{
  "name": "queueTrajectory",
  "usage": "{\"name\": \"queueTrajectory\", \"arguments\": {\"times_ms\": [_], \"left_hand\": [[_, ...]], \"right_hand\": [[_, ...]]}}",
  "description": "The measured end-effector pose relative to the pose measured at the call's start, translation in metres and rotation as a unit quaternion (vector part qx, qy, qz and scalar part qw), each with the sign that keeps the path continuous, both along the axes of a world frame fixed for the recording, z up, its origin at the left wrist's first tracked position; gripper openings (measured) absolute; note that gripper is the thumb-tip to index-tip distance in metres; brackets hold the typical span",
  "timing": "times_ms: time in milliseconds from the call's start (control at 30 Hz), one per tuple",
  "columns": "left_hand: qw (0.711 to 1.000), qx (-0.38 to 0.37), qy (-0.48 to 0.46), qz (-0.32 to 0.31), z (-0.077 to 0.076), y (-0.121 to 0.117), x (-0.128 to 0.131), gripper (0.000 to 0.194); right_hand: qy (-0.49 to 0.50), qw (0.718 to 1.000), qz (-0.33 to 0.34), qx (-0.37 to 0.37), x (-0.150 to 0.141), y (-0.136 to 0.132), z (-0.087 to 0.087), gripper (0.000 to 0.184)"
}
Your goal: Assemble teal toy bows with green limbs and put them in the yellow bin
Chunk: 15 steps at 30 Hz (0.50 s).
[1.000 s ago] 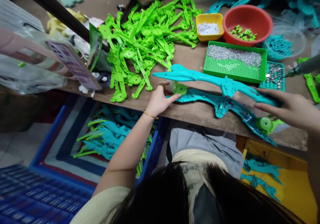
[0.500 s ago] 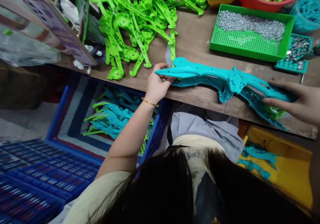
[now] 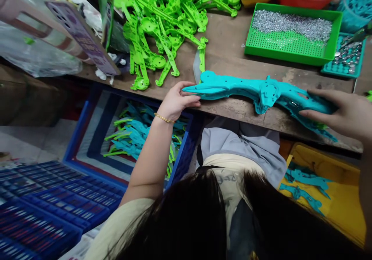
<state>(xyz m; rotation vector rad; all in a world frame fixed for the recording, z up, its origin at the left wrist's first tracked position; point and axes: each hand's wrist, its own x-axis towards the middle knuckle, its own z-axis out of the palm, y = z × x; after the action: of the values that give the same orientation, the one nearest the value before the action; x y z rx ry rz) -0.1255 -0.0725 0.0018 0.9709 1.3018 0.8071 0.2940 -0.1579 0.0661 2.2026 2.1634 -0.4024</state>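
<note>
Along the front of the workbench lies a long, curved teal plastic shell (image 3: 241,85), shaped like a toy bow and made of two halves. My left hand (image 3: 177,100), with a gold bangle at the wrist, pinches its pointed left end. Thumb and fingers of my right hand (image 3: 340,109) are wrapped round the right end. The two halves lie close together on the left; toward the right end a gap still shows some inner parts. A bit of green plastic peeks out under my right hand. Just behind the left end lies a bright green arm piece (image 3: 202,56).
Bright green plastic pieces (image 3: 162,31) are heaped at the back left, beside a propped phone (image 3: 83,37). A green tray (image 3: 293,54) of small metal pins and a teal tray (image 3: 344,68) of metal parts stand back right. Below the bench are a blue crate (image 3: 78,136) and a yellow bin (image 3: 343,190).
The upper teal half has come down onto the lower one, narrowing the gap between them. My left hand has shifted slightly left and down; my right hand still holds the right end.
</note>
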Motion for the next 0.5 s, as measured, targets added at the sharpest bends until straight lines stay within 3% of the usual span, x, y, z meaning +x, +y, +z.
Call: {"name": "queueTrajectory", "arguments": {"times_ms": [100,200,333,500], "left_hand": [[0.998,-0.028,-0.047,-0.014,0.006,-0.003,-0.008,0.053],[0.997,-0.025,-0.067,-0.015,0.004,-0.003,-0.012,0.040],[0.998,-0.029,-0.047,0.031,-0.002,0.001,-0.010,0.018],[0.998,-0.022,-0.017,0.058,-0.003,0.006,-0.004,0.017]], "right_hand": [[-0.015,0.999,0.042,0.019,-0.002,-0.001,0.000,0.066],[-0.014,0.998,0.056,0.022,-0.005,-0.001,0.000,0.067],[0.041,0.998,0.056,-0.001,-0.007,0.001,-0.005,0.065],[0.080,0.996,0.036,-0.013,-0.003,0.004,-0.010,0.064]]}}
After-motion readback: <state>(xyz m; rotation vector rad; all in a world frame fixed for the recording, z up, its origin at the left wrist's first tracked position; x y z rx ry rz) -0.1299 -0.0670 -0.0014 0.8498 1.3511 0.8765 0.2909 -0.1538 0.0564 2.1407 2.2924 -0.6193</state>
